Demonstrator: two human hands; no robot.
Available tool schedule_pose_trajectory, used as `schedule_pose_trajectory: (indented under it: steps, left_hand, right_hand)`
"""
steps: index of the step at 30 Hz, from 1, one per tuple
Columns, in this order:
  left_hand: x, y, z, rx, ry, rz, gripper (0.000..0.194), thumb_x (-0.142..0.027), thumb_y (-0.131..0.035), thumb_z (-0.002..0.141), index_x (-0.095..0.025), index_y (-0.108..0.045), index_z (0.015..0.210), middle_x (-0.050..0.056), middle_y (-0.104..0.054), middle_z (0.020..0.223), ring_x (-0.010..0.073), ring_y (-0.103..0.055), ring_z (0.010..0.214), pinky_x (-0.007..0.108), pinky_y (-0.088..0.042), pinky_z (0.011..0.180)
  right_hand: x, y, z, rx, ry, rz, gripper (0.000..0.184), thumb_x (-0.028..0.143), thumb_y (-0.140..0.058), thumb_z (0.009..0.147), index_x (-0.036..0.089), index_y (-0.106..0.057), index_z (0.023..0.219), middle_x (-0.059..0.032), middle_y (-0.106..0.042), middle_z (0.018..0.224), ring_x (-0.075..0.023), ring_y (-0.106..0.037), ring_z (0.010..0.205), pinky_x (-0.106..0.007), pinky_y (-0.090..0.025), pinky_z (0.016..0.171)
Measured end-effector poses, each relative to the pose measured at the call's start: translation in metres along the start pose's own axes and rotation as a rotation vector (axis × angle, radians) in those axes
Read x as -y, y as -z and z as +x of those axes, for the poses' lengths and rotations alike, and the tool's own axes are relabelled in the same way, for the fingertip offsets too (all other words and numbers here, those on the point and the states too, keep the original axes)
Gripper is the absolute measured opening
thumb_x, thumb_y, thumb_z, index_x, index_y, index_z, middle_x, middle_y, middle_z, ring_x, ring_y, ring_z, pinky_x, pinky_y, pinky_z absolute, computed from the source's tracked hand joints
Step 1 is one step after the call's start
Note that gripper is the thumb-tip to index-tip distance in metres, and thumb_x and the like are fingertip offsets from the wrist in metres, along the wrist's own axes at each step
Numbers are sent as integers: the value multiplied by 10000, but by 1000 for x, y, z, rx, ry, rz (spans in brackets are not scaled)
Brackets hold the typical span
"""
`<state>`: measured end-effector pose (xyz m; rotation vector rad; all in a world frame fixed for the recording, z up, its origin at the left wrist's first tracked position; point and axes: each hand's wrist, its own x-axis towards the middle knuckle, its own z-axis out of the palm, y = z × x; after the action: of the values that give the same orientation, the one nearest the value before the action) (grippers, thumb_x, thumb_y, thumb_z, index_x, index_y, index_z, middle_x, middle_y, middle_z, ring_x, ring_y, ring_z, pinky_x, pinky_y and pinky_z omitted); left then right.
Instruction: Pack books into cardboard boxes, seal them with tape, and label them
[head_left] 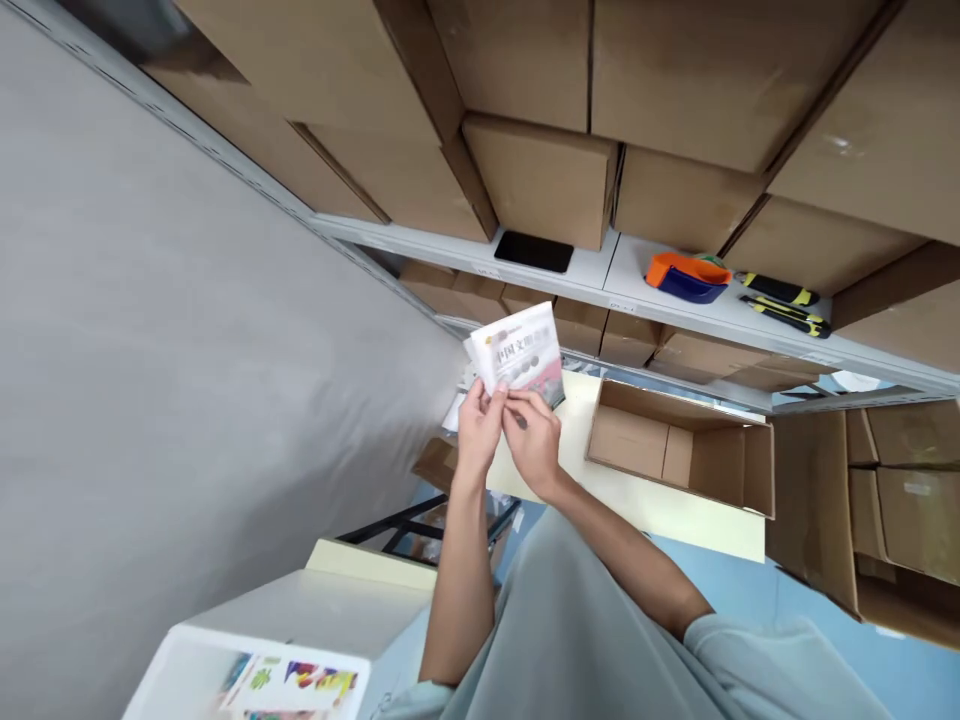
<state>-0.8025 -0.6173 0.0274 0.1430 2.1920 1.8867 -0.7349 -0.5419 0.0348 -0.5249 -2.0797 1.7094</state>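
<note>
A white printed booklet (529, 350) with Chinese characters and a pink band is held up in front of me, tilted. At its lower left edge, my left hand (478, 430) is closed with thumb and fingers on it. My right hand (534, 440) pinches the lower edge close beside, and the two hands' fingertips nearly meet. Part of the booklet's lower edge is hidden behind the fingers. Below the hands lies a pale yellow table (574, 440), with an open cardboard box (637, 445) to the right.
A shelf (600, 265) crosses ahead, stacked with cardboard boxes (536, 170). On its edge lie a black phone-like slab (534, 251), an orange and blue tape dispenser (688, 277) and box cutters (784, 302). A grey wall (187, 350) bounds the left; a white bin (255, 640) stands lower left.
</note>
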Motion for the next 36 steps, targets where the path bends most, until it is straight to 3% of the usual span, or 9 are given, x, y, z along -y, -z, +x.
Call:
schedule_pose_trajectory:
  steps: [3,6,9,13,18,21,27,32,36]
  left_hand:
    - [-51,-8,-22,-23,-66,-81,489,-655,-748,930,-195,-726,1095,70,-817,1001,230,-784,899,334,-648,819]
    - [-86,-22,-43,58,-68,-147,569,-687,-761,912,-189,-727,1185,101,-834,1064,271,-806,951,373,-669,819]
    - [-106,-44,-59,155,-47,-166,625,-720,-802,859,-182,-743,1172,100,-837,981,285,-812,886,368,-672,718]
    - [-114,-97,-72,296,-52,-145,632,-735,-812,831,-180,-767,1130,85,-830,919,267,-792,772,349,-645,624]
    - [-101,-179,-95,318,-192,21,567,-694,-687,954,-182,-747,1189,105,-830,1111,310,-785,1036,409,-652,882]
    - [-93,-208,-114,283,-301,164,511,-626,-602,1036,-209,-688,1319,113,-793,1277,323,-735,1224,427,-598,1035]
    - [-92,-214,-129,311,-395,324,526,-599,-402,1119,-247,-703,1368,105,-804,1272,338,-747,1153,416,-572,989]
    - [-99,-211,-130,245,-450,496,558,-565,-370,1133,-239,-694,1450,127,-822,1212,373,-771,1081,421,-537,946]
    - [-108,-208,-130,239,-431,711,481,-455,-385,1145,-197,-773,1265,153,-833,1079,348,-787,1010,378,-516,892]
  right_hand:
    - [46,57,-18,48,265,-5,263,319,-572,1078,292,-812,1184,-82,-770,1349,-261,-726,1260,-439,-567,1151]
    - [74,141,-35,-121,370,-136,320,375,-667,1049,319,-758,1351,-90,-698,1485,-309,-618,1441,-550,-492,1254]
    - [76,226,-41,-277,197,-136,687,509,-788,962,299,-578,1582,-127,-558,1649,-364,-496,1559,-633,-456,1270]
    - [48,294,-45,23,-18,141,667,637,-797,912,232,-678,1429,-143,-757,1397,-344,-742,1257,-515,-636,1046]
    - [12,320,-63,-139,-32,106,530,709,-725,924,202,-772,1071,-110,-837,1101,-325,-782,1053,-462,-636,942]
    - [1,332,-73,-205,-41,90,569,752,-683,926,198,-756,1036,-108,-833,1032,-307,-780,983,-443,-630,909]
    - [-1,353,-83,-250,-39,55,553,729,-677,934,200,-757,1075,-122,-833,1127,-305,-771,1060,-443,-627,954]
    - [2,347,-86,-297,-24,25,502,641,-686,956,186,-763,1153,-140,-825,1198,-313,-769,1128,-452,-614,1009]
    - [4,341,-88,-302,18,-70,476,583,-616,1018,178,-762,1222,-136,-821,1231,-310,-761,1159,-421,-608,1006]
